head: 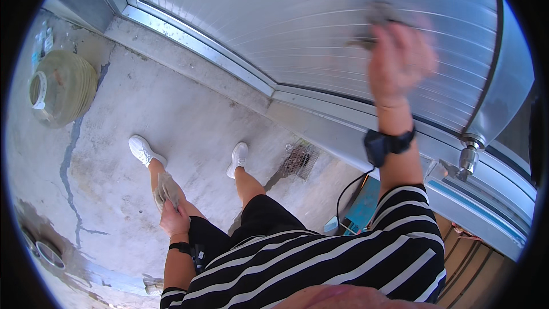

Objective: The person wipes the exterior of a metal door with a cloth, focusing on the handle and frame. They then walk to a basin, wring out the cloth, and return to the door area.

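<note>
My right hand (399,60) is raised against a ribbed metal door panel (266,21), blurred by motion, with a bunched grey cloth (381,13) at its fingers. Low beside my leg, my left hand (175,221) grips a crumpled grey-beige cloth (166,191) that hangs over my shin. A metal door knob with a key-like piece (469,159) sticks out at the panel's right edge, to the right of my right forearm.
A large translucent plastic jug (64,88) lies on the concrete floor at the left. A floor drain grate (300,161) is near the door sill (193,68). Turquoise items (362,206) stand under my right arm. Round metal pans (50,254) lie at the lower left.
</note>
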Motion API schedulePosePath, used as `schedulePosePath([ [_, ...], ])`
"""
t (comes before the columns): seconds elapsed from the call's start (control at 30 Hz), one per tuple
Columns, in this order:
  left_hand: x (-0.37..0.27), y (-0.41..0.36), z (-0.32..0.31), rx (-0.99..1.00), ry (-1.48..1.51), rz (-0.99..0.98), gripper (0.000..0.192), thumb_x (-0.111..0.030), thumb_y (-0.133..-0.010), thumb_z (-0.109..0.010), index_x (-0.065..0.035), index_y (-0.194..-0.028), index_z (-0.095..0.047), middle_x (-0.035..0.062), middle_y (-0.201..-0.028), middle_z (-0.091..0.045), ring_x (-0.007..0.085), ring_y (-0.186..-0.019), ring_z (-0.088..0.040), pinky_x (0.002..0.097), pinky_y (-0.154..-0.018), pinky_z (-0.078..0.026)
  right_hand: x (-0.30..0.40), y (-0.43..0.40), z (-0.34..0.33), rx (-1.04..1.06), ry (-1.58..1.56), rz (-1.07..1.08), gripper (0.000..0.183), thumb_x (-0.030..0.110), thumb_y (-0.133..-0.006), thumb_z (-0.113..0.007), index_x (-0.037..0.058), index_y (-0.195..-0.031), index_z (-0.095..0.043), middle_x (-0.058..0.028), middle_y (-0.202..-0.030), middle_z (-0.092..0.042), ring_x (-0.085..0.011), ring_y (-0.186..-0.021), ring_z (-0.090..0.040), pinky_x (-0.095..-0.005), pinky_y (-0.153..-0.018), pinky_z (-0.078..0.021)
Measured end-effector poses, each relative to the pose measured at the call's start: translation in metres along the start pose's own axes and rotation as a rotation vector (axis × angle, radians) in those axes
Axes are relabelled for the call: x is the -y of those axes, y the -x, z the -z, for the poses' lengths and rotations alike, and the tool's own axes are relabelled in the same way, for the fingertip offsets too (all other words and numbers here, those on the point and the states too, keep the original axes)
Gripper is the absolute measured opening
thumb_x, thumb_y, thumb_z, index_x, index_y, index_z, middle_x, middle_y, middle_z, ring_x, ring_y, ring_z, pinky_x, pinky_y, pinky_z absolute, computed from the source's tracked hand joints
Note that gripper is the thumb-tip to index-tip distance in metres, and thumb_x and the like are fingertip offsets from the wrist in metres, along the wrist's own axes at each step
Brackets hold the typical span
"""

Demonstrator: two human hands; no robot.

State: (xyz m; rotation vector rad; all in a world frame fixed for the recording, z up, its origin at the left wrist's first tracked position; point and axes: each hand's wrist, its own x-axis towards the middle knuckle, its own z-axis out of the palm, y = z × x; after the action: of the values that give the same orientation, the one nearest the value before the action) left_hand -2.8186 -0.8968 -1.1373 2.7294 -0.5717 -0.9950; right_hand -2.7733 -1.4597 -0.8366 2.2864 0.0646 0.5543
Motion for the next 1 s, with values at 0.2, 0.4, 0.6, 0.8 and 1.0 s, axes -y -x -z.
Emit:
schedulePosePath([
  [0.2, 0.002, 0.003, -0.003, 0.007, 0.004, 0.006, 0.032, -0.025, -0.081, -0.063, -0.0093, -0.108, -0.056, 0.014, -0.094, -0.066, 0.0386, -0.076, -0.065, 0.0514, -0.059, -0.051, 0.036, 0.018, -0.039, -0.044, -0.186, -0.147, 0.018, 0.005, -0.076, -0.07, 0.0117, -0.093, -0.073, -0.0049, -0.102, -0.065, -0.0281, -0.098, -0.06, -0.0394, -0.085, -0.0461],
  [0.4, 0.004, 0.0, 0.002, 0.031, 0.004, 0.07, 0.029, -0.027, -0.084, -0.062, -0.0086, -0.105, -0.054, 0.0157, -0.093, -0.065, 0.0405, -0.078, -0.065, 0.0531, -0.061, -0.05, 0.076, 0.055, -0.061, 0.243, -0.474, 0.132, 0.018, 0.009, -0.075, -0.071, 0.0073, -0.092, -0.069, -0.0077, -0.102, -0.063, -0.0264, -0.097, -0.06, -0.0419, -0.082, -0.0472],
  [0.6, -0.008, -0.007, 0.012, -0.082, 0.029, -0.008, 0.026, -0.027, -0.085, -0.061, -0.0087, -0.102, -0.054, 0.0149, -0.093, -0.065, 0.0403, -0.079, -0.064, 0.0529, -0.062, -0.05, -0.066, -0.024, 0.061, -0.166, 0.306, -0.11, 0.028, 0.001, -0.076, -0.066, 0.0183, -0.096, -0.075, -0.0008, -0.104, -0.065, -0.0264, -0.098, -0.059, -0.0387, -0.086, -0.0435],
  [0.8, -0.015, -0.017, 0.01, -0.022, -0.007, 0.017, 0.025, -0.026, -0.084, -0.062, -0.0089, -0.101, -0.053, 0.0147, -0.093, -0.065, 0.04, -0.08, -0.065, 0.0529, -0.064, -0.051, -0.042, -0.047, 0.014, -0.122, -0.068, 0.105, 0.028, 0.013, -0.067, -0.068, 0.014, -0.095, -0.072, -0.001, -0.106, -0.066, -0.0234, -0.101, -0.057, -0.0381, -0.083, -0.0425],
  [1.0, -0.012, -0.016, 0.017, -0.006, -0.036, 0.04, 0.026, -0.027, -0.084, -0.061, -0.0086, -0.101, -0.053, 0.0152, -0.094, -0.065, 0.0404, -0.081, -0.065, 0.0534, -0.065, -0.051, -0.084, -0.015, 0.078, -0.212, 0.113, -0.026, 0.023, 0.009, -0.066, -0.07, 0.0114, -0.088, -0.075, -0.0029, -0.102, -0.067, -0.0234, -0.092, -0.059, -0.0325, -0.078, -0.0443],
])
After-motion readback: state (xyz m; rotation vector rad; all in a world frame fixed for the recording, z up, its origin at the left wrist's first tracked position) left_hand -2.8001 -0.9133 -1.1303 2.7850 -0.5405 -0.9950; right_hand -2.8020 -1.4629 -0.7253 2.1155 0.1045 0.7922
